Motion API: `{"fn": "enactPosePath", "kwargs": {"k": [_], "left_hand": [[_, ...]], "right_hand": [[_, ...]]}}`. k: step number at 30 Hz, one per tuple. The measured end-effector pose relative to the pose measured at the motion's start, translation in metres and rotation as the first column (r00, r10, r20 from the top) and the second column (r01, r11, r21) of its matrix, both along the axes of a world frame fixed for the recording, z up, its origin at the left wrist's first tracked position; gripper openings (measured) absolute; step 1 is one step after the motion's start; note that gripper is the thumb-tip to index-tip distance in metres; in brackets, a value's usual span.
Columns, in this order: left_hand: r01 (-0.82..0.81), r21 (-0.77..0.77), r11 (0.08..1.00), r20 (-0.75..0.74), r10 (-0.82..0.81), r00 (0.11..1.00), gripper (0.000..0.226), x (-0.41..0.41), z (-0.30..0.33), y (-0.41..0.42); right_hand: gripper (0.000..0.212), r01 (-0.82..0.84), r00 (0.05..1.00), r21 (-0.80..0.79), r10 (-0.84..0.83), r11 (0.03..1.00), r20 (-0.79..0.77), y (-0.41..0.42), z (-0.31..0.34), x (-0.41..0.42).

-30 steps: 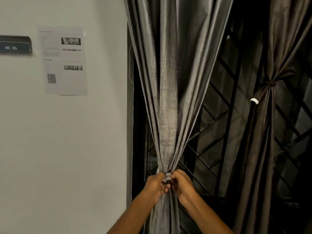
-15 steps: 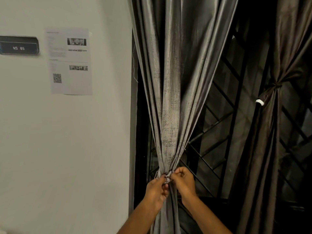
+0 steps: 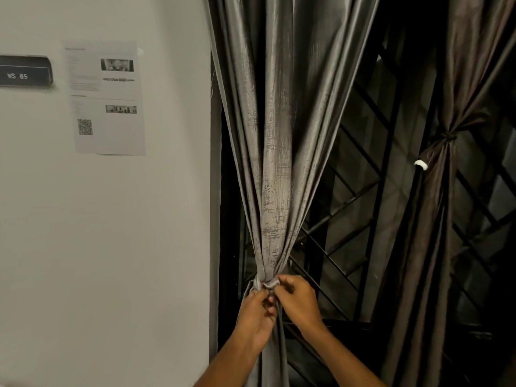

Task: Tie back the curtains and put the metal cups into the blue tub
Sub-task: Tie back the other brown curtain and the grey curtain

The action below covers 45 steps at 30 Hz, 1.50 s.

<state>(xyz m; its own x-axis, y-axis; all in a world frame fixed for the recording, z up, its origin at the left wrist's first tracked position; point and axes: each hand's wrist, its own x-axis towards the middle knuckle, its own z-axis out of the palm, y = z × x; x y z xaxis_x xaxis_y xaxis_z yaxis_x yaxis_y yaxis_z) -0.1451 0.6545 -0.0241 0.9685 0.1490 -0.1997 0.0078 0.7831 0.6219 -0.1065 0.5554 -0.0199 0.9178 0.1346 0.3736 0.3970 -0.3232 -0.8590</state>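
Observation:
A grey shiny curtain (image 3: 276,152) hangs in the middle, gathered into a narrow bunch low down. A fabric tieback (image 3: 266,284) of the same grey wraps that bunch. My left hand (image 3: 255,317) and my right hand (image 3: 298,301) meet at the bunch, and both pinch the tieback ends with curled fingers. To the right, a second brown curtain (image 3: 435,219) is tied at its waist with a knotted band (image 3: 446,136). No metal cups or blue tub are in view.
A white wall (image 3: 106,233) fills the left side, with a printed paper sheet (image 3: 107,97) and a dark sign (image 3: 25,71) reading WS 05. Behind the curtains stands a dark window with a black metal grille (image 3: 351,208).
The view has shifted slightly and the hands sit a little lower on the bunch. My fingers keep working at the tieback; the right hand now reaches over its top edge.

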Motion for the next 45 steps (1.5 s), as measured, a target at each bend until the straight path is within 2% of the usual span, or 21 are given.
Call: {"fn": "enactPosePath", "kwargs": {"k": [4, 7, 10, 13, 15, 17, 19, 25, 28, 31, 35, 41, 45], "left_hand": [[0.009, -0.016, 1.000, 0.063, -0.008, 0.998, 0.020, -0.001, -0.005, -0.001], [0.015, 0.002, 1.000, 0.075, -0.015, 0.997, 0.020, 0.001, -0.007, -0.002], [0.023, 0.095, 0.995, 0.102, -0.032, 0.994, 0.023, -0.001, -0.009, 0.000], [-0.012, 0.287, 0.958, 0.097, -0.017, 0.995, 0.017, -0.006, -0.014, 0.004], [-0.076, 0.467, 0.881, 0.104, 0.031, 0.994, 0.017, -0.008, -0.017, 0.010], [-0.141, 0.626, 0.767, 0.134, 0.072, 0.988, 0.018, -0.008, -0.020, 0.015], [-0.187, 0.733, 0.654, 0.182, 0.076, 0.980, 0.017, -0.009, -0.020, 0.018], [-0.307, 0.913, 0.268, 0.305, 0.047, 0.951, 0.024, -0.011, -0.022, 0.035], [-0.299, 0.936, 0.187, 0.297, 0.038, 0.954, 0.023, -0.010, -0.025, 0.047], [-0.271, 0.941, 0.200, 0.275, 0.011, 0.962, 0.024, -0.008, -0.030, 0.053], [-0.241, 0.910, 0.337, 0.263, -0.019, 0.965, 0.027, -0.009, -0.032, 0.052], [-0.225, 0.913, 0.339, 0.250, -0.033, 0.968, 0.027, -0.009, -0.033, 0.061], [-0.231, 0.893, 0.387, 0.254, -0.009, 0.967, 0.027, -0.011, -0.036, 0.061]], "right_hand": [[0.012, -0.053, 0.992, 0.044, 0.048, 0.998, 0.114, -0.003, 0.005, -0.005], [0.016, -0.110, 0.984, -0.015, 0.111, 0.994, 0.139, -0.002, 0.012, -0.005], [0.020, -0.136, 0.979, -0.073, 0.145, 0.988, 0.140, -0.002, 0.014, -0.004], [0.021, -0.082, 0.979, -0.076, 0.095, 0.994, 0.183, -0.005, 0.017, -0.001], [0.017, -0.041, 0.978, -0.081, 0.056, 0.996, 0.200, -0.006, 0.019, 0.001], [0.016, -0.004, 0.981, -0.079, 0.019, 0.997, 0.194, -0.008, 0.020, 0.004], [0.018, 0.022, 0.978, -0.092, -0.002, 0.995, 0.210, -0.009, 0.020, 0.006], [0.020, 0.113, 0.944, -0.022, -0.100, 0.993, 0.315, -0.015, 0.026, 0.005], [0.019, 0.129, 0.937, 0.008, -0.125, 0.992, 0.325, -0.016, 0.034, 0.009], [0.022, 0.136, 0.936, 0.028, -0.138, 0.990, 0.323, -0.016, 0.040, 0.010], [0.027, 0.153, 0.933, 0.065, -0.166, 0.986, 0.319, -0.021, 0.043, 0.012], [0.022, 0.141, 0.933, 0.108, -0.169, 0.984, 0.319, -0.024, 0.053, 0.014], [0.020, 0.125, 0.937, 0.127, -0.159, 0.984, 0.312, -0.025, 0.057, 0.015]]}}
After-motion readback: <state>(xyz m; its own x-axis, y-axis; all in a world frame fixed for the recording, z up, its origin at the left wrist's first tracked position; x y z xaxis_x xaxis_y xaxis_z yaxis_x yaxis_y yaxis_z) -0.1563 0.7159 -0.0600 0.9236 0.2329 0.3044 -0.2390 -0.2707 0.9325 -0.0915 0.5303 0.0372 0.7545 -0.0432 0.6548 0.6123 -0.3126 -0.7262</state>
